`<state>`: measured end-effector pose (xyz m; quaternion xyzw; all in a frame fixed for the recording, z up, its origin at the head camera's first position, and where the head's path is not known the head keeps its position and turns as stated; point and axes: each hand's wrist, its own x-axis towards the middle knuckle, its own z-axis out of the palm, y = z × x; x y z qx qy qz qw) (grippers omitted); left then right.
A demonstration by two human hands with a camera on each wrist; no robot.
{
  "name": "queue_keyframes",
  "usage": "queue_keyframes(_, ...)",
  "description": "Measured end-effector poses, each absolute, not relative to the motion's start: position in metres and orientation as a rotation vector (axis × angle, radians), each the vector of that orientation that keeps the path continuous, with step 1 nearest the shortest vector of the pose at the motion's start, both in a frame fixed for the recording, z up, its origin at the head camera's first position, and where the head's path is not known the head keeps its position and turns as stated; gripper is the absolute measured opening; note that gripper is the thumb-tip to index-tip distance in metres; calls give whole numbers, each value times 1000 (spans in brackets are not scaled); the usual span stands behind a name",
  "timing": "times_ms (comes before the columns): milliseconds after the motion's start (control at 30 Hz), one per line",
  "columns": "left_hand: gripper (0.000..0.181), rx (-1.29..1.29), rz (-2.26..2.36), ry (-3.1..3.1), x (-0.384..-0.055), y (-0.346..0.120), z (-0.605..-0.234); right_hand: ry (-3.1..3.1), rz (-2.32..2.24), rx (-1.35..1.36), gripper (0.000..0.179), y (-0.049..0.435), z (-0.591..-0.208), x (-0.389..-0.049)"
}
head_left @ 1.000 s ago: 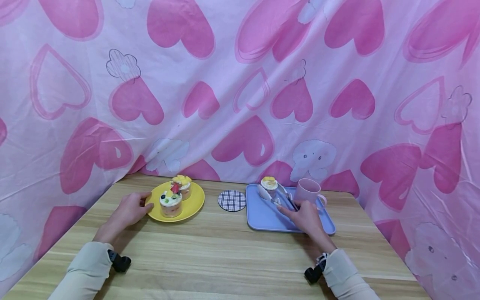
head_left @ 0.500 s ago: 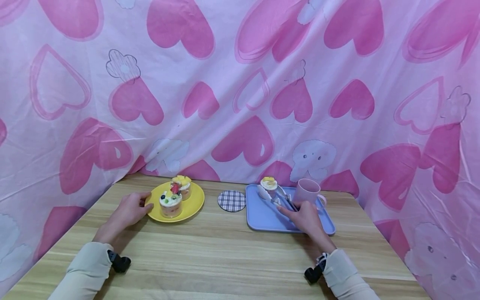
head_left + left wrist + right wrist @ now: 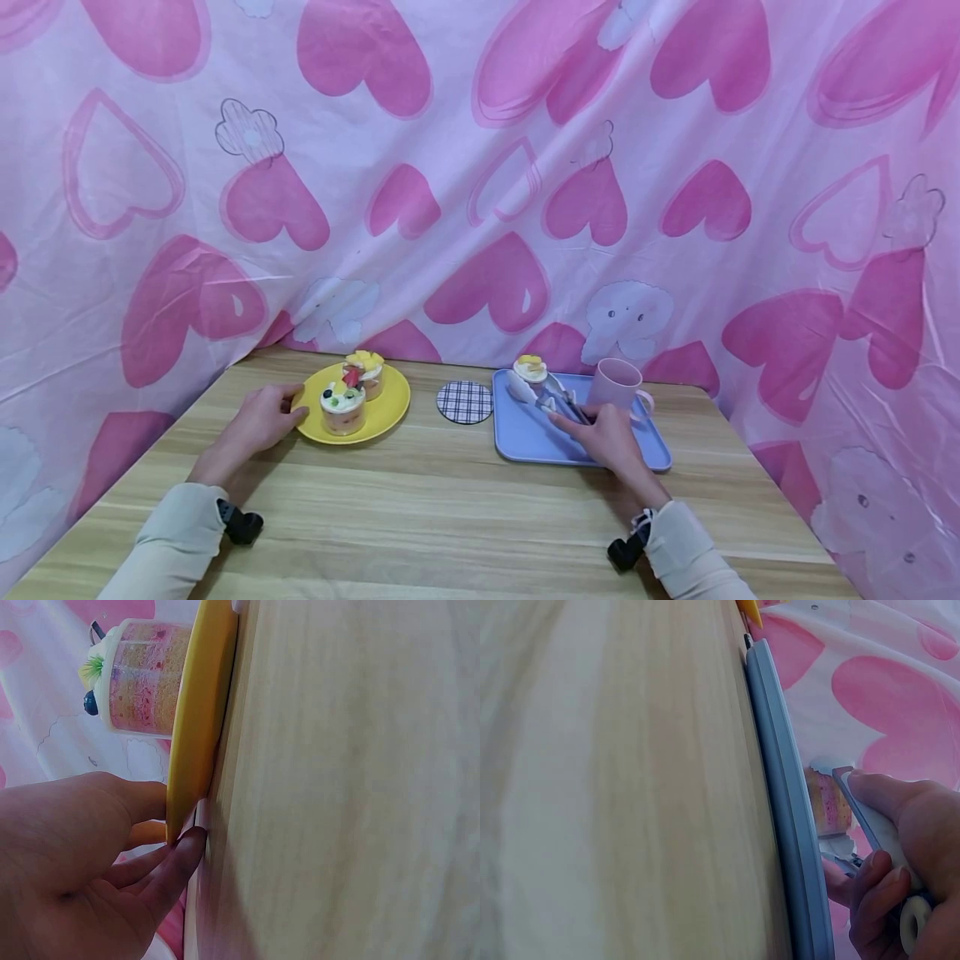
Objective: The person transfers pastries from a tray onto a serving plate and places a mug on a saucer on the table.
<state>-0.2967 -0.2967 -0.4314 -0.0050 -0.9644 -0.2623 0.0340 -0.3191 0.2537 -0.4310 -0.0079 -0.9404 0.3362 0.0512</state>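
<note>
My left hand (image 3: pixel 262 418) pinches the left rim of the yellow plate (image 3: pixel 388 408), thumb on top and fingers beneath in the left wrist view. On that plate stand two clear dessert cups: a berry-topped one (image 3: pixel 342 417) in front, one with yellow fruit cubes (image 3: pixel 371 377) behind. With my right hand (image 3: pixel 611 435) I grip a pair of tongs (image 3: pixel 522 389) over the blue tray (image 3: pixel 525 446). The tongs' arms lie either side of a third dessert cup (image 3: pixel 530 371), topped with cream and yellow fruit, at the tray's back left. Layered cake shows in this cup (image 3: pixel 829 802) in the right wrist view.
A pink mug (image 3: pixel 615 383) stands on the tray's back right, just behind my right hand. Between plate and tray lies a round checked coaster (image 3: pixel 463 402). A pink heart-print cloth (image 3: pixel 480 275) hangs behind the wooden table (image 3: pixel 420 517).
The tongs and the dessert cup between their arms have shifted slightly left on the tray. My left hand and the yellow plate have stayed put.
</note>
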Motion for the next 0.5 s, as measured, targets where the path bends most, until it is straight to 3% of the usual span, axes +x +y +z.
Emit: queue_keyframes(500, 60, -17, -819, -2958, -299, -300, -434, -2859, 989, 23, 69, 250, -432, -320)
